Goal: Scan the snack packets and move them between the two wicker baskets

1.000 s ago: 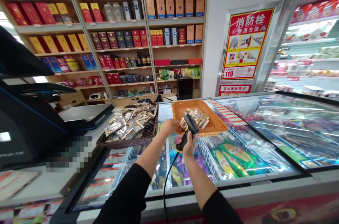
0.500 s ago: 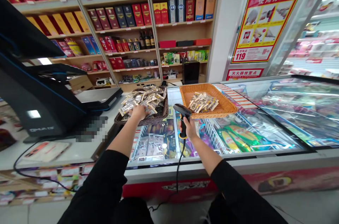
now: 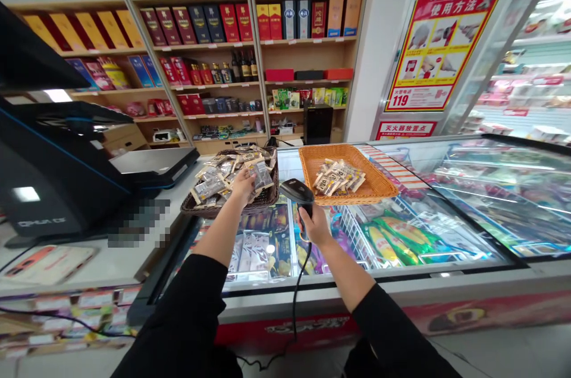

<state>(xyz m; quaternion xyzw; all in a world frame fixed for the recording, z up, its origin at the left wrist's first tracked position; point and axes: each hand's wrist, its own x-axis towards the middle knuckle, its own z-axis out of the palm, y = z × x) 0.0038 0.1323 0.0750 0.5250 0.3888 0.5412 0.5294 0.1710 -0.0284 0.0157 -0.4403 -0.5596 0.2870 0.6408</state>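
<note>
- Packet (image 3: 263, 175): at the top of other packets (image 3: 209, 189) in the dark basket (image 3: 264, 203), grasped by the left hand (image 3: 243, 184).
- Scanner (image 3: 298, 190): gripped in the right hand (image 3: 316, 225), near the orange basket (image 3: 379, 185).

A narrow gap ran between the dark basket (image 3: 266, 194) and orange basket (image 3: 377, 184); the scanner (image 3: 297, 190), in the right hand (image 3: 314, 223), obstructed its near end. Space above the orange basket was open. The left hand (image 3: 243, 184) partly blocked the dark basket. The cord (image 3: 296, 297) crossed the freezer's front rim (image 3: 401, 290).
</note>
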